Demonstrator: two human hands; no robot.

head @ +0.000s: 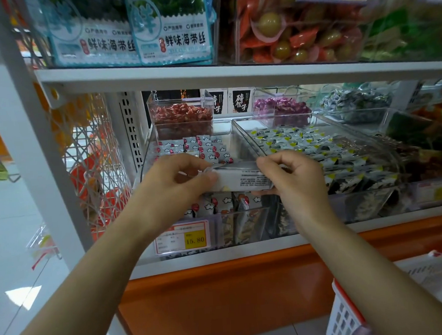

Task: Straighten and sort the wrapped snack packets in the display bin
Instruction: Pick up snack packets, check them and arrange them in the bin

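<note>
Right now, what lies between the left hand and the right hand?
In the head view, a white snack packet spans the gap, left hand and right hand pinching its ends.

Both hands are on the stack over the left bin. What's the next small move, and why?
Probably lower the stack straight into the bin, behind the front row of packets. The left hand and right hand grip its ends, and it hangs level just above them.
</note>
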